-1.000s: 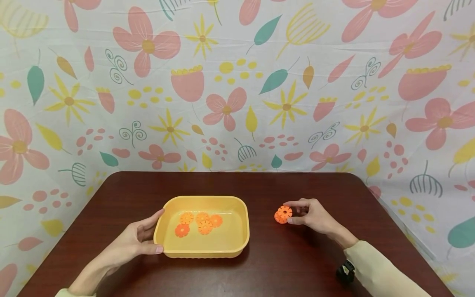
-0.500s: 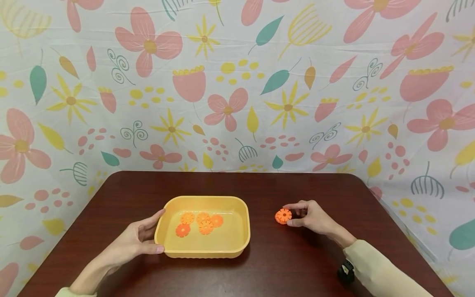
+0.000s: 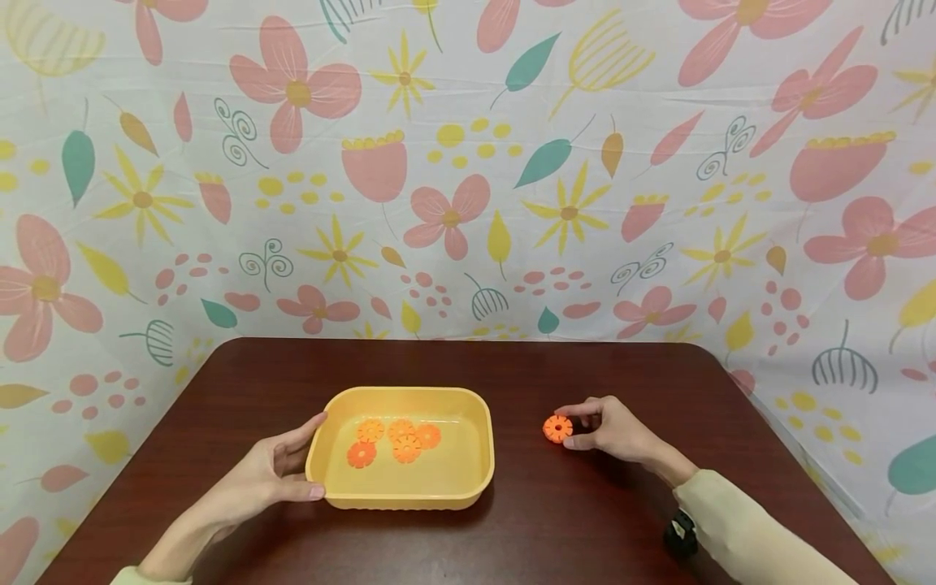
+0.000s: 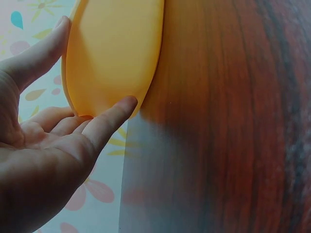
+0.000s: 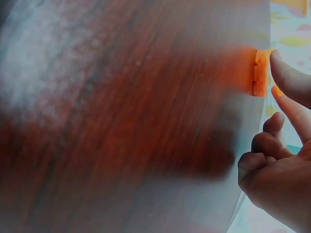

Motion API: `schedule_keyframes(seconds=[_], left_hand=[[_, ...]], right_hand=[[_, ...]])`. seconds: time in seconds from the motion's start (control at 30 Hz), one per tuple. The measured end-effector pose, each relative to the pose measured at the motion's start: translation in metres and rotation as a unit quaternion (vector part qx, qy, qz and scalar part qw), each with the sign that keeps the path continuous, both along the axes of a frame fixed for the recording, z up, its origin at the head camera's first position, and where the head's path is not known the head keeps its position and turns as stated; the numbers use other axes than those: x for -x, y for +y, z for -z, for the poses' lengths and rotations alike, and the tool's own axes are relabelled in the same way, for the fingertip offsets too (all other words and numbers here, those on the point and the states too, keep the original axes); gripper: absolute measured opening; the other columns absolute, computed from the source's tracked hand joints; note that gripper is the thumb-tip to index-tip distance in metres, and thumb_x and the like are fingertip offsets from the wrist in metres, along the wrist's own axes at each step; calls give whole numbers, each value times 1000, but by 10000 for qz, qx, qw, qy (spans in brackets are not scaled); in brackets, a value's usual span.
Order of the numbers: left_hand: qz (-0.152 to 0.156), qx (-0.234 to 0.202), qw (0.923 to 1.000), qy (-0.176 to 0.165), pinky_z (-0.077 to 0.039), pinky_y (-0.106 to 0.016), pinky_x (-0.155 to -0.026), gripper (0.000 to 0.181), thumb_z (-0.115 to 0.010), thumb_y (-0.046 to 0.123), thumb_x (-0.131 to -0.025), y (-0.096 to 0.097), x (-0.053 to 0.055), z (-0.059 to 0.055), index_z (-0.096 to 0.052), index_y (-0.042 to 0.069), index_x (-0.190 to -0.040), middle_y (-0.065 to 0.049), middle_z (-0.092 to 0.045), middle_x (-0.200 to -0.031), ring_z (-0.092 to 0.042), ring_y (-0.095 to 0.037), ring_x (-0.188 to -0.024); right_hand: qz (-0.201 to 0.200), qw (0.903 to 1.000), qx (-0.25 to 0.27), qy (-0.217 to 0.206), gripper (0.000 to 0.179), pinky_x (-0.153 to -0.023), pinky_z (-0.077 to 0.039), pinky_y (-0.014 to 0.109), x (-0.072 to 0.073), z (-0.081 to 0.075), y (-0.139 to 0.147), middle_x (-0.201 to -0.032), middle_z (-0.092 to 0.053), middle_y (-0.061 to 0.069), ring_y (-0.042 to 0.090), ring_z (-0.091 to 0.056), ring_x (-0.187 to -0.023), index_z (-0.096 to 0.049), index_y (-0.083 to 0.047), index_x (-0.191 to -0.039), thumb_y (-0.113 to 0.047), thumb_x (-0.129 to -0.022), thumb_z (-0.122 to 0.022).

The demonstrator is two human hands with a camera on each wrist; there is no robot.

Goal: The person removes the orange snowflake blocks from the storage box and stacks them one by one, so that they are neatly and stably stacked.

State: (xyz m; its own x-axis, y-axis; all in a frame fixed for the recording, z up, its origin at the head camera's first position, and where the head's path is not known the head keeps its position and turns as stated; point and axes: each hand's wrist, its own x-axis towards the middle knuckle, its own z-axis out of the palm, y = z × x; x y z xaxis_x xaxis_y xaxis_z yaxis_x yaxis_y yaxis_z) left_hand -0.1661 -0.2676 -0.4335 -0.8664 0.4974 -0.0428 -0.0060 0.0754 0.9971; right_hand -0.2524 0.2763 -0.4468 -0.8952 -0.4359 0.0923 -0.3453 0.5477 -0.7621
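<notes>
My left hand holds the left end of a yellow plastic tray, thumb at the near corner and forefinger at the far one. In the left wrist view its fingers lie against the tray's outer wall. Inside the tray lie several flat orange notched discs, some overlapping. To the right of the tray, my right hand pinches a small stack of orange notched discs by its edges, between thumb and forefinger. The right wrist view shows the stack edge-on against the table, the other fingers curled beside it.
The dark brown wooden table has rounded far corners. Behind it hangs a white flower-printed cloth. A black device is strapped at the right wrist, by the pale sleeve.
The upper orange disc has come down and slid left over the one beneath, so the two now line up as one stack. The left hand and tray have stayed put.
</notes>
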Motion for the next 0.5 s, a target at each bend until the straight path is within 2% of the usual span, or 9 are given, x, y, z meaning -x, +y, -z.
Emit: schedule_keyframes(seconds=[0.5], left_hand=[[25,-41,10000,-11,-57,-40,-95,99,-76,-5,-92,0,0,1,-12,-2,-167,-29,-11,-170,-52,-38,-139]], right_hand=[[51,9997,-217,92,48,-61,-32,27,2,-1,0,-76,-53,6,18,-43,-73,-76,2,-126,-10,-81,-92]])
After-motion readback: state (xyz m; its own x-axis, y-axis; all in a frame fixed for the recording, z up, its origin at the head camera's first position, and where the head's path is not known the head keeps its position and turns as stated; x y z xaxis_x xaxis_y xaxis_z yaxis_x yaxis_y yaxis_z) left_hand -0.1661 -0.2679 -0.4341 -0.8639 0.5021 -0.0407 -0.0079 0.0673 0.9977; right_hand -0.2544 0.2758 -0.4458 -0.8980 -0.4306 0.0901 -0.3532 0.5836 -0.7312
